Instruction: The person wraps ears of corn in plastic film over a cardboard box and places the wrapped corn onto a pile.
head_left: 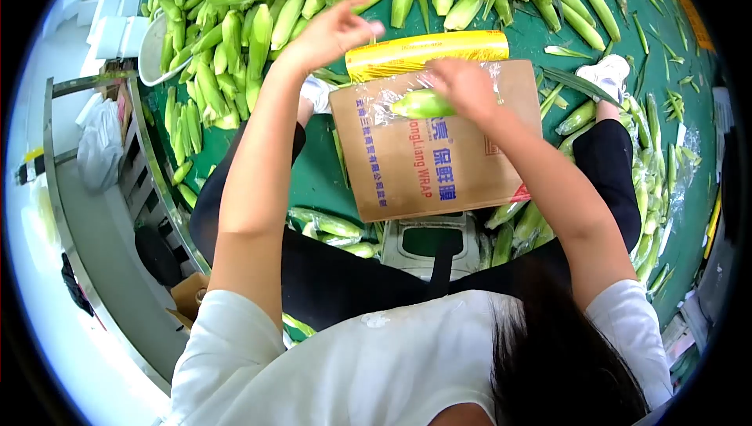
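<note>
A large cardboard box (392,164) with printed lettering lies between my legs as a work surface. A yellow roll of cling film (427,54) rests along its far edge. On the box, near that roll, lies a green ear of corn (419,103) in its husk, with clear film around it. My right hand (466,89) is curled over the right end of this ear, its fingertips partly blurred. Left of the roll, my left hand (333,34) is raised in front of the corn pile, fingers apart and nothing seen in them.
A big heap of unwrapped corn (258,30) spreads across the far side of the green floor (309,183). Film-wrapped ears (325,222) lie by my legs. A white basin (153,50) stands at the left, near a metal frame (94,269). Loose husk pieces (666,50) litter the right side.
</note>
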Tool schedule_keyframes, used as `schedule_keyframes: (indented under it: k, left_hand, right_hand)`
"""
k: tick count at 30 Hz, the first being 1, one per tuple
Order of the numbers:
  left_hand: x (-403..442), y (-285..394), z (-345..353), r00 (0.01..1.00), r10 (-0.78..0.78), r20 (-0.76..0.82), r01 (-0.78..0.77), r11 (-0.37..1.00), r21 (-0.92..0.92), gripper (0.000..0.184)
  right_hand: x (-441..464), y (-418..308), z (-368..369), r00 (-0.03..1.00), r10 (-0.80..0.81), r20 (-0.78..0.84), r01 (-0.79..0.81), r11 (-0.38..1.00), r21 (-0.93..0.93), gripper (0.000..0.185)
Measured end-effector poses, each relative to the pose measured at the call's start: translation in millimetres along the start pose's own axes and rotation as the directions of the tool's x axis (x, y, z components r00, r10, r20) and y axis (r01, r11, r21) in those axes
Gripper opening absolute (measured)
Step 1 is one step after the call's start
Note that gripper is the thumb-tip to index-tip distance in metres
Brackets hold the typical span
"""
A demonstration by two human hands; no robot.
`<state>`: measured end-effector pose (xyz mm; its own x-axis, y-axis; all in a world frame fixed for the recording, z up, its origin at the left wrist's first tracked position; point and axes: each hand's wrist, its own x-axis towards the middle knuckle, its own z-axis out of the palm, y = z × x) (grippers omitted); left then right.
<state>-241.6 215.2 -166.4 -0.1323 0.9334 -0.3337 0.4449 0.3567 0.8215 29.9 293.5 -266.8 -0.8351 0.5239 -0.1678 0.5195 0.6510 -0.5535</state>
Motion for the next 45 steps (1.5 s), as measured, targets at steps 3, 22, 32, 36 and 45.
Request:
schedule_keyframes:
  k: [3,22,32,36,45]
  left_hand:
    - [31.0,-11.0,23.6,0.969,0.193,-0.157,-0.180,0.979,0.094,0.053]
    - [-92.3,-14.7,298.0,0.744,0.523,0.416,-0.652,0.431,0.624,0.058]
    - [-148.9,121.2,252.5,0.575,0.543,0.612,-0.814,0.311,0.490,0.070]
    - [-111.1,180.6,274.3,0.559,0.165,0.813,-0.496,0.852,0.168,0.062]
    - [-25.9,77.2,309.8,0.912,0.361,0.194,-0.410,0.803,0.434,0.062]
  right_hand:
    - [-27.8,-8.9,17.1,0.949,-0.296,-0.111,0.264,0.935,-0.236,0.048]
    - [-269.6,-34.1,-59.2,0.884,-0.100,0.456,-0.356,0.487,0.798,0.067]
    - [-317.3,-25.0,-93.9,0.691,-0.107,0.715,-0.719,-0.006,0.695,0.054]
    - [-341.1,-38.6,-130.7,0.922,0.340,0.185,-0.377,0.899,0.223,0.071]
    - [-518.3,94.2,-148.0,0.194,0.756,-0.625,-0.895,0.397,0.202,0.075]
